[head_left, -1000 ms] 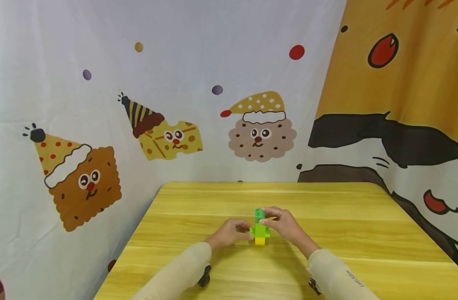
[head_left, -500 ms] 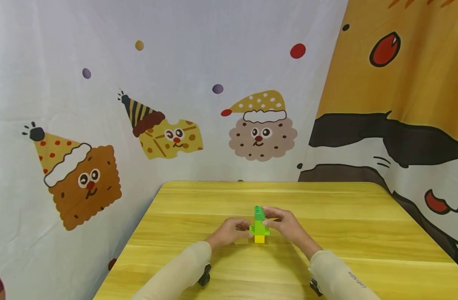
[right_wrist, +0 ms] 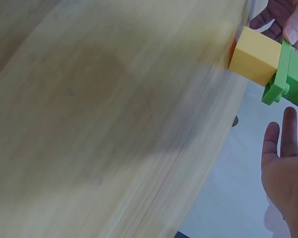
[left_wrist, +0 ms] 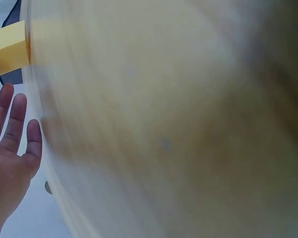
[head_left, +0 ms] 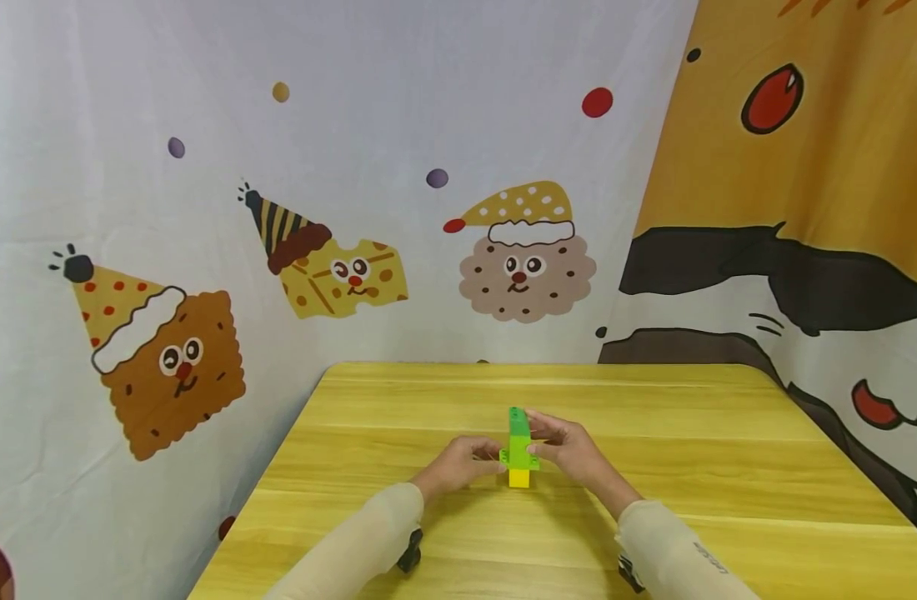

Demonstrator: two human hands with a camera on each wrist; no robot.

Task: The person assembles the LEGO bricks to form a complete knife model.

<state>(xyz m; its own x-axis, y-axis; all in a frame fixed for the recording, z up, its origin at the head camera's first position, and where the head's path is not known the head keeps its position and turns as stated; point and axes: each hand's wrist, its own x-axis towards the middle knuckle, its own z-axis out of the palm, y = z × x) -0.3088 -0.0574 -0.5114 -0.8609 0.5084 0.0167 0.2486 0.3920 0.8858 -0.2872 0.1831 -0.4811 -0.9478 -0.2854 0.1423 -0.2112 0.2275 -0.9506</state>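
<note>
A small tower of toy building bricks stands upright near the middle of the table. Its base is a yellow brick, with a light green plate above it that sticks out on both sides. Higher up come a light green brick and a darker green brick with a stud on top. My left hand pinches the plate's left end; its thumb shows against the plate in the right wrist view. From the right, my right hand grips the upper green bricks between thumb and fingers, the fingertips partly hidden behind.
The wood-grain table has rounded far corners. Behind it hangs a white cloth printed with cartoon biscuits and cheese. Black straps with small devices sit at both wrists.
The tower's top has risen slightly in the head view and shifted a little left. My right thumb has slid slightly down the green bricks. My left hand has stayed almost still.
</note>
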